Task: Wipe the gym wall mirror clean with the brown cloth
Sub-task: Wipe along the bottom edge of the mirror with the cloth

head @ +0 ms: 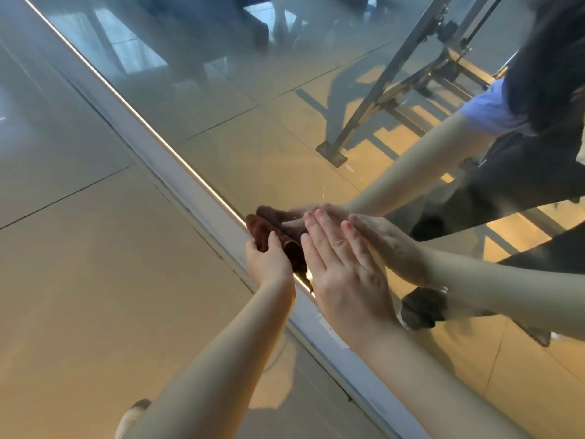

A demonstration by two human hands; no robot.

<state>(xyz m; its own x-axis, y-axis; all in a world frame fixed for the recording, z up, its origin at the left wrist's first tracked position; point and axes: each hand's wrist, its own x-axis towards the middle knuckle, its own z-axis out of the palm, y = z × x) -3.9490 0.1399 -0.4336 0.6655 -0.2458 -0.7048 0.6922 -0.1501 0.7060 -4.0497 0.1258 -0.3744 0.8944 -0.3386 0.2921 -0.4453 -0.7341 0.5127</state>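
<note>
Left hand (269, 261) grips brown cloth (269, 224) against frame (177, 172); right hand (345, 280), fingers (319, 239) straight, flat on mirror (253, 122) beside frame: bare palm may leave smears.

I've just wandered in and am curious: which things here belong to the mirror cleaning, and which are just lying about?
In the job: mirror; brown cloth, gripped by the left hand at its lower edge; right hand, flat on the glass.
Just about: tiled floor; metal gym frame, seen only as a reflection; shoe.
</note>
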